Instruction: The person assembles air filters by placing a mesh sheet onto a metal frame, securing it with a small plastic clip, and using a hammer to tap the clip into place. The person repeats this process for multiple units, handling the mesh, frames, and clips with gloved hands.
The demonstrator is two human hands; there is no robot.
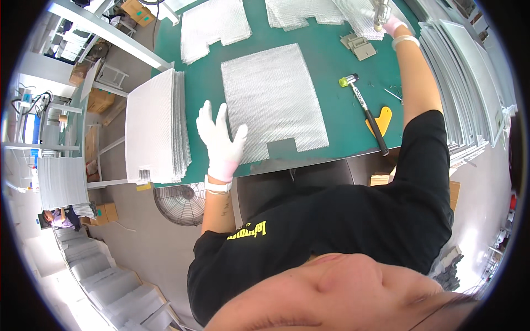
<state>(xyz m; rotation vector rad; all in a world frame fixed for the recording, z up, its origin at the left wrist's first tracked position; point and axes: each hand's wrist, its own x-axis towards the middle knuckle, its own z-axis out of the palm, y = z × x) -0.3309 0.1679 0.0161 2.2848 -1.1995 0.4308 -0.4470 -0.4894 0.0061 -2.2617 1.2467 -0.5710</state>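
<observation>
My left hand (pixel 221 137), in a white glove, is open with its fingers spread at the left edge of a silvery mesh sheet (pixel 273 99). That sheet lies flat on the green table (pixel 342 121) and has a notch in its near edge. At the far right my right hand (pixel 393 25), also gloved, is closed around a metal tool with a rounded end (pixel 381 14); its exact kind is unclear. The tool is above a stack of mesh sheets (pixel 359 19). My right fingers are partly hidden.
A mallet (pixel 364 107) with a yellow-green head lies beside a yellow scraper-like piece (pixel 381 121). Behind them sits a grey metal block (pixel 359 46). Stacked panels stand left (pixel 154 127) and right (pixel 458 83). More mesh (pixel 215 27) lies far left; a floor fan (pixel 185 204) is below.
</observation>
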